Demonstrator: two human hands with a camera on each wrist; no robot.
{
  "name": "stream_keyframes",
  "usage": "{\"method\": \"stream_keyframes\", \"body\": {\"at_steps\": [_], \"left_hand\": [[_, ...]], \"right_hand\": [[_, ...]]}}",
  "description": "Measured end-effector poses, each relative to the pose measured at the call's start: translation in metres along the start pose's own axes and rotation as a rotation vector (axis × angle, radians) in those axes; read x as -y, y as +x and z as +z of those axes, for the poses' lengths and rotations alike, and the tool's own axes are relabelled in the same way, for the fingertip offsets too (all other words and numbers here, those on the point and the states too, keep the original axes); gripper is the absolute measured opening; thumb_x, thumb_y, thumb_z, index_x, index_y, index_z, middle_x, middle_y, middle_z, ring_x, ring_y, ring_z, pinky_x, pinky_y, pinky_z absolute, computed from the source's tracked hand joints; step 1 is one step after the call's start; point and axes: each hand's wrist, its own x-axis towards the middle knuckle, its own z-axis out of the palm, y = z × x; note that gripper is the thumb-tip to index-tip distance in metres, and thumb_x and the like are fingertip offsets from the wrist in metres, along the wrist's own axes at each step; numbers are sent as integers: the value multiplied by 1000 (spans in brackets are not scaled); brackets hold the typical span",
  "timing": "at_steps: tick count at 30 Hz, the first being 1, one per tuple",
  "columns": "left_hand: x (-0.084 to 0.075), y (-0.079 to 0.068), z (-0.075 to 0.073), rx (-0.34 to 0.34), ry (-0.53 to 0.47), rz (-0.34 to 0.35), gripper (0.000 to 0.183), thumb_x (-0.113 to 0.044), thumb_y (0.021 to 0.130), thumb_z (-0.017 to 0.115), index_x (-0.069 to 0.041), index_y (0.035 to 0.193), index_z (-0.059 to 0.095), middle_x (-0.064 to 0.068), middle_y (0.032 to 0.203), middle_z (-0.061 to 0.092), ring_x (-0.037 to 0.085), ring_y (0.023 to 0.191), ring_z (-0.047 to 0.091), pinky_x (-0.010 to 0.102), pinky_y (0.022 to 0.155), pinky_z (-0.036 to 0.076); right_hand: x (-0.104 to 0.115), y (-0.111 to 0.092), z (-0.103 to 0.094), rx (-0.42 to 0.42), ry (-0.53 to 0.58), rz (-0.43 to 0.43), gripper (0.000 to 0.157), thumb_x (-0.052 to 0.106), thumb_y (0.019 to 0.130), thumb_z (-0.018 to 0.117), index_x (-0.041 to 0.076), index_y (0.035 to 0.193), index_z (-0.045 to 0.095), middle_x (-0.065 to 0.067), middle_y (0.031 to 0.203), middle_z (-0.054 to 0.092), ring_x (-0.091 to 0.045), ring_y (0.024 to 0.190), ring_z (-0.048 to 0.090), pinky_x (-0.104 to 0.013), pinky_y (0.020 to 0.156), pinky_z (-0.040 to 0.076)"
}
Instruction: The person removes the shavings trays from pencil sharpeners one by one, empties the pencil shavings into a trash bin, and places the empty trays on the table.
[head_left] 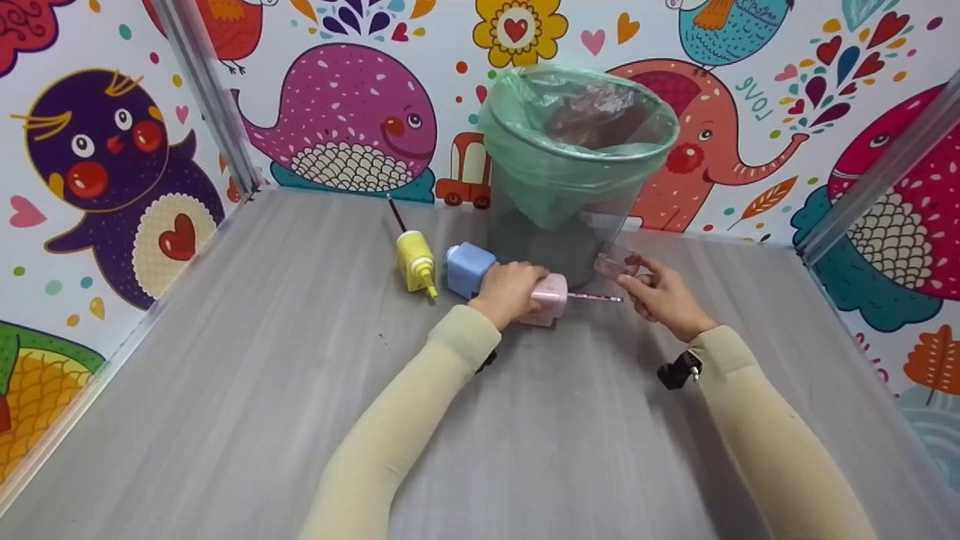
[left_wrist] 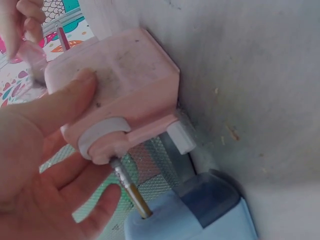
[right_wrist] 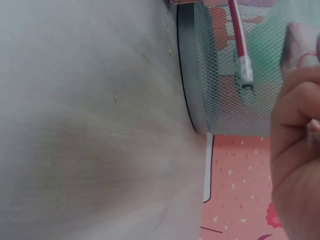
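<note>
The fingers of the left hand (head_left: 514, 289) are closed about a pink sharpener (head_left: 553, 295), and a small clear tray (head_left: 612, 262) is pinched between the thumb and fingers of the right hand (head_left: 666, 296).

On the grey table (head_left: 300, 360), furthest left, a yellow sharpener (head_left: 413, 255) is seen, with a dark red pencil (head_left: 397, 214) stuck in its far end and its crank turned towards the person. Just beside it, to the right, a blue sharpener (head_left: 469, 266) is placed; in the left wrist view a gold pencil (left_wrist: 136, 196) is shown set in it, the free end held near the pink sharpener's crank (left_wrist: 110, 142). Whether the two are touching cannot be told.

Next comes the pink sharpener, tipped on its side and gripped from the left, with a red pencil (right_wrist: 240, 42) pointed out to the right, towards the right hand. Behind it a mesh bin (head_left: 544, 255) is stood against the painted wall (head_left: 352, 112), lined with a green bag (head_left: 517, 172) that is folded over the rim.

Furthest right, the tray is held up before the bin's lower right side. Dark bits are scattered on the table, shown closer by the wrist views.
</note>
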Motion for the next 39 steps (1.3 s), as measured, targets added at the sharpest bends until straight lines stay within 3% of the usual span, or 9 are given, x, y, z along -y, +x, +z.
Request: {"method": "stream_keyframes", "body": {"at_steps": [8, 16, 21, 25, 29, 34, 39], "left_hand": [[0, -1, 0, 7, 23, -9, 52, -28, 91, 74, -18, 140, 59, 4, 136, 66, 23, 125, 62, 48, 109, 45], [1, -1, 0, 5, -1, -12, 50, -28, 92, 73, -17, 140, 59, 5, 135, 66, 23, 125, 62, 48, 111, 44], [1, -1, 0, 8, -14, 0, 51, -27, 92, 73, -17, 140, 59, 5, 136, 66, 24, 125, 62, 47, 110, 44], [2, -1, 1, 4, -14, 8, 51, -26, 92, 73, -17, 140, 59, 5, 135, 66, 24, 125, 62, 47, 109, 45], [2, -1, 2, 5, 13, 17, 50, -27, 93, 72, -17, 140, 59, 5, 136, 66, 24, 125, 62, 47, 109, 46], [4, -2, 2, -16, 14, 33, 49, -27, 93, 72, -17, 139, 60, 6, 134, 67, 24, 123, 63, 47, 107, 47], [4, -1, 2, -45, -2, 48, 47, -25, 92, 74, -17, 137, 62, 6, 132, 68, 24, 121, 64, 47, 105, 49]], "right_hand": [[0, 7, -3, -61, -61, -111, 47, 33, 100, 60, 3, 135, 51, 0, 80, 53, -9, 60, 50, -21, 53, 46], [31, 3, -11, -67, -146, -229, 44, 29, 101, 59, 3, 136, 55, 0, 104, 64, -13, 78, 63, -22, 65, 56], [48, -2, -14, -40, -181, -272, 41, 27, 101, 59, 2, 134, 57, 5, 108, 68, -11, 83, 67, -22, 71, 58], [62, -4, -17, -49, -133, -303, 42, 25, 102, 58, -2, 134, 56, 6, 106, 71, -9, 86, 71, -21, 75, 59], [74, -5, -20, -84, -16, -338, 42, 20, 101, 58, -4, 136, 55, 5, 106, 73, -11, 88, 74, -22, 78, 59], [88, -3, -22, -170, 142, -386, 39, 13, 99, 57, -6, 133, 59, -1, 105, 74, -13, 85, 74, -23, 81, 59], [102, -1, -24, -232, 192, -408, 39, 16, 98, 62, -3, 132, 60, -2, 108, 72, -13, 87, 72, -20, 82, 58]]}}
